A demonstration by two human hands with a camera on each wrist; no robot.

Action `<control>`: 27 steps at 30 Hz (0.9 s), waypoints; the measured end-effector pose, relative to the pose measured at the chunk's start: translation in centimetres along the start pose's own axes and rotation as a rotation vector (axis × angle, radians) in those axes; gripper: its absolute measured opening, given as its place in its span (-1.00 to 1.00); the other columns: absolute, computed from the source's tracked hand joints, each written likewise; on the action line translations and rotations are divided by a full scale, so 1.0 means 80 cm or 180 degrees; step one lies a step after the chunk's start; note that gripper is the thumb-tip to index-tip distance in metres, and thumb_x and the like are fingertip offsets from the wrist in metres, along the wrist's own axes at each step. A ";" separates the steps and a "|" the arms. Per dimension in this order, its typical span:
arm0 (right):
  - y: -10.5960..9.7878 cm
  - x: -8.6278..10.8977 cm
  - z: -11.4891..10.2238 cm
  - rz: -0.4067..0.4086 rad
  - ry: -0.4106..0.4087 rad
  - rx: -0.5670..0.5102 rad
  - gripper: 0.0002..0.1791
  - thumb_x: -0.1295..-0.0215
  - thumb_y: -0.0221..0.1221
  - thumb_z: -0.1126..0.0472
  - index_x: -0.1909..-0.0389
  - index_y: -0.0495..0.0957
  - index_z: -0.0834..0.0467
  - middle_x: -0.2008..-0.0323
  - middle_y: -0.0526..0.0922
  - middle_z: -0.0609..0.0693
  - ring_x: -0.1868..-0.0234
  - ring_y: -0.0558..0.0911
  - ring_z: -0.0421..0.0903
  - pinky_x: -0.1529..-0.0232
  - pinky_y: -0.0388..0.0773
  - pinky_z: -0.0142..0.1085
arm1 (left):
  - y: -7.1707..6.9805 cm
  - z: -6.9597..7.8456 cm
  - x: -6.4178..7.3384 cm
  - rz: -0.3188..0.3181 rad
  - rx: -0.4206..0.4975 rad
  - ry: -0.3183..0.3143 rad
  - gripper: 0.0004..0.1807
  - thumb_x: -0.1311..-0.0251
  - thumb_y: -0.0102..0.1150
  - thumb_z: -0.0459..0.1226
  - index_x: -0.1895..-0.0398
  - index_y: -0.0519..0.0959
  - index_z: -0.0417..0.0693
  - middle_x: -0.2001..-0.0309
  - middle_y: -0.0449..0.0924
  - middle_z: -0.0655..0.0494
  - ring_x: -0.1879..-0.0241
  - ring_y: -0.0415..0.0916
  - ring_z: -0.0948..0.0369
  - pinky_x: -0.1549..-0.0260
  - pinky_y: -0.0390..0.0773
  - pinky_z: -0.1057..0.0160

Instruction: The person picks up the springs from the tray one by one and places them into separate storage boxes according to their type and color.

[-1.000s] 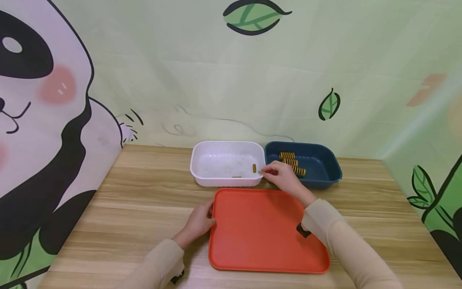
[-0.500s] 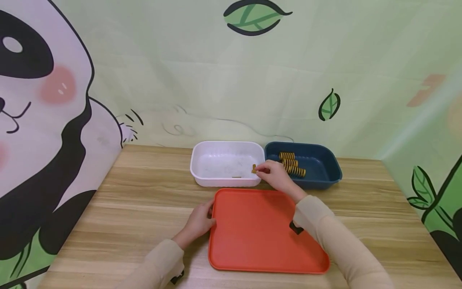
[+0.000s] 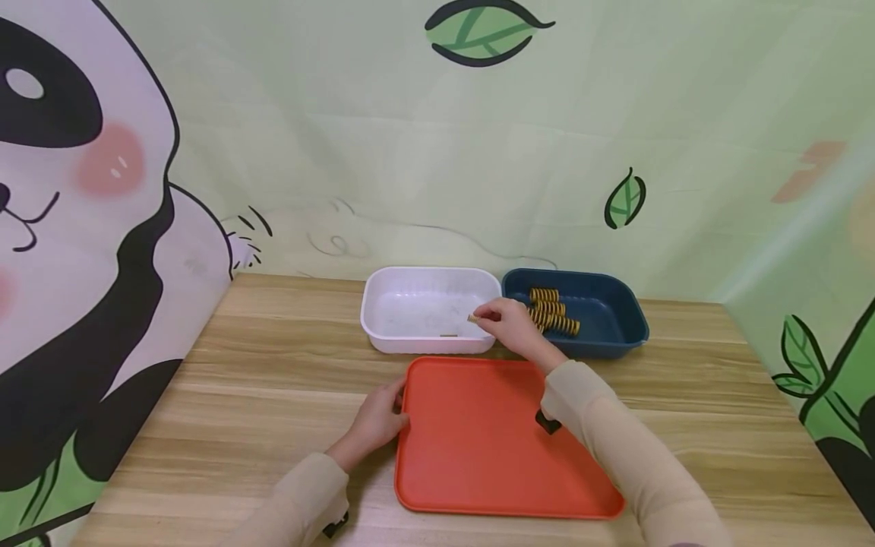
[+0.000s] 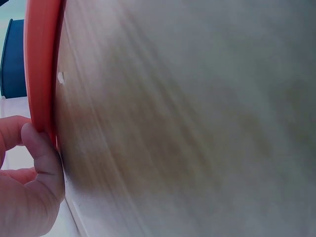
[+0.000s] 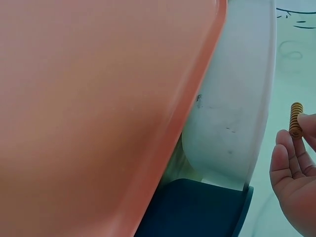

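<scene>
Between its thumb and fingers my right hand (image 3: 509,323) pinches a small yellow coil spring (image 5: 296,118), over the right end of the white bin (image 3: 431,349). Another thin yellow piece (image 3: 448,335) shows low along that bin's near wall. My left hand (image 3: 374,419) grips the left rim of a red tray (image 3: 506,448); in the left wrist view its thumb (image 4: 42,153) presses against the rim. Beside the white bin stands a dark blue bin (image 3: 615,308) holding several yellow springs (image 3: 549,308), partly covered by my right hand.
Both bins stand side by side at the back of the wooden table (image 3: 273,342), just beyond the tray. Behind them hangs a pale green cloth (image 3: 383,152) printed with a panda and leaves. My right forearm crosses above the tray.
My right hand has moved left and slightly up over the white bin. The spring lying near that bin's right end no longer shows separately. My left hand stays on the tray.
</scene>
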State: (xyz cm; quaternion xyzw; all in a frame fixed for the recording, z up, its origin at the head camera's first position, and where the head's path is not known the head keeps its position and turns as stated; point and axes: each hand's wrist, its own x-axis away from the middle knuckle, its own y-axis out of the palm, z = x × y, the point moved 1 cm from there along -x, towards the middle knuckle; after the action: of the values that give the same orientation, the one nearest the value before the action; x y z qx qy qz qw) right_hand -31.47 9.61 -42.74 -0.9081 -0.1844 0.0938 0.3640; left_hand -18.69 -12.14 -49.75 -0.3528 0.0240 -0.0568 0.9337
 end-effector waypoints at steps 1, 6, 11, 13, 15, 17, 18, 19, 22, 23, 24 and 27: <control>0.001 -0.001 0.000 -0.0004 0.0021 -0.0009 -0.76 -0.17 0.10 0.27 0.16 0.59 0.22 0.22 0.60 0.13 0.23 0.51 -0.03 0.14 0.55 -0.24 | 0.000 0.000 0.000 0.0005 -0.0010 0.0007 -0.35 0.20 0.14 -0.54 -0.14 0.34 -0.31 0.43 0.51 0.00 0.40 0.42 0.19 0.42 0.45 0.33; 0.003 -0.006 0.000 -0.0001 0.0079 -0.0065 -0.76 -0.18 0.09 0.27 0.15 0.59 0.23 0.20 0.60 0.13 0.21 0.52 -0.03 0.13 0.55 -0.24 | 0.000 0.000 -0.001 0.0036 -0.0068 0.0024 -0.34 0.22 0.15 -0.54 -0.13 0.35 -0.31 0.46 0.51 0.01 0.40 0.42 0.18 0.38 0.45 0.30; 0.004 -0.012 0.001 0.0058 0.0091 -0.0029 -0.77 -0.16 0.10 0.28 0.18 0.60 0.24 0.22 0.60 0.14 0.23 0.52 -0.02 0.17 0.56 -0.25 | 0.001 0.000 -0.001 0.0034 -0.0076 0.0034 -0.34 0.23 0.15 -0.55 -0.13 0.35 -0.32 0.46 0.51 -0.01 0.40 0.42 0.17 0.37 0.45 0.29; 0.005 -0.016 0.002 0.0081 0.0086 0.0006 -0.79 -0.15 0.10 0.29 0.21 0.60 0.24 0.24 0.60 0.14 0.25 0.52 -0.03 0.20 0.56 -0.27 | 0.001 0.000 -0.001 0.0028 -0.0073 0.0032 -0.34 0.23 0.14 -0.55 -0.13 0.35 -0.32 0.46 0.51 0.00 0.40 0.42 0.17 0.37 0.44 0.30; 0.006 -0.018 0.003 0.0083 0.0073 0.0013 -0.79 -0.15 0.10 0.29 0.22 0.61 0.24 0.24 0.60 0.14 0.26 0.51 -0.04 0.22 0.55 -0.29 | 0.001 0.000 -0.001 0.0016 -0.0063 0.0038 -0.35 0.22 0.14 -0.55 -0.13 0.35 -0.32 0.46 0.51 0.00 0.41 0.42 0.18 0.39 0.44 0.31; 0.007 -0.021 0.003 0.0091 0.0036 0.0011 -0.80 -0.15 0.10 0.29 0.24 0.61 0.24 0.25 0.61 0.14 0.28 0.51 -0.04 0.24 0.55 -0.30 | 0.000 0.000 -0.001 0.0011 -0.0041 0.0043 -0.35 0.22 0.13 -0.55 -0.12 0.35 -0.33 0.47 0.51 0.00 0.42 0.41 0.19 0.41 0.44 0.33; 0.008 -0.022 0.003 0.0092 0.0032 0.0004 -0.81 -0.15 0.10 0.29 0.25 0.61 0.24 0.25 0.60 0.14 0.29 0.51 -0.04 0.25 0.55 -0.30 | 0.000 0.000 0.000 0.0008 -0.0030 0.0046 -0.36 0.22 0.13 -0.55 -0.12 0.35 -0.33 0.48 0.50 0.01 0.43 0.41 0.19 0.42 0.43 0.34; 0.009 -0.024 0.003 0.0099 0.0029 -0.0001 -0.81 -0.15 0.10 0.30 0.25 0.61 0.24 0.25 0.61 0.14 0.29 0.51 -0.04 0.26 0.55 -0.30 | 0.000 0.001 0.000 0.0009 -0.0014 0.0045 -0.36 0.22 0.13 -0.55 -0.12 0.35 -0.33 0.48 0.50 0.01 0.44 0.41 0.20 0.43 0.43 0.35; 0.012 -0.027 0.003 0.0124 0.0030 0.0022 -0.81 -0.14 0.10 0.30 0.26 0.61 0.25 0.26 0.60 0.15 0.30 0.52 -0.03 0.27 0.54 -0.30 | -0.001 0.001 0.000 0.0017 0.0021 0.0051 -0.36 0.23 0.12 -0.56 -0.11 0.36 -0.33 0.49 0.50 0.00 0.45 0.42 0.20 0.46 0.43 0.37; 0.013 -0.028 0.003 0.0137 0.0039 0.0031 -0.81 -0.14 0.10 0.30 0.27 0.61 0.25 0.27 0.60 0.15 0.29 0.51 -0.03 0.27 0.54 -0.30 | -0.001 0.001 0.000 0.0020 0.0016 0.0062 -0.35 0.23 0.12 -0.56 -0.11 0.36 -0.34 0.49 0.51 -0.01 0.45 0.42 0.20 0.47 0.43 0.37; 0.014 -0.029 0.003 0.0148 0.0049 0.0043 -0.82 -0.14 0.10 0.30 0.27 0.61 0.25 0.27 0.60 0.15 0.29 0.51 -0.04 0.26 0.53 -0.30 | -0.001 0.001 0.000 0.0019 0.0018 0.0059 -0.35 0.23 0.12 -0.56 -0.11 0.35 -0.34 0.48 0.51 -0.01 0.45 0.42 0.20 0.47 0.44 0.37; 0.018 -0.032 0.004 0.0159 0.0056 0.0112 -0.82 -0.13 0.10 0.30 0.28 0.62 0.25 0.28 0.60 0.14 0.28 0.51 -0.04 0.22 0.53 -0.28 | -0.001 0.001 0.001 0.0006 0.0014 0.0063 -0.35 0.23 0.13 -0.56 -0.12 0.35 -0.34 0.47 0.51 -0.02 0.44 0.43 0.19 0.46 0.44 0.36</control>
State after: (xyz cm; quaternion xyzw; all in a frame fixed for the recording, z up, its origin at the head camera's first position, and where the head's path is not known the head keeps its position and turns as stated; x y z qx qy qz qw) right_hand -33.55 7.83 -43.88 -0.9067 -0.1568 0.0982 0.3791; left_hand -18.61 -12.19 -49.63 -0.3501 0.0334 -0.0595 0.9342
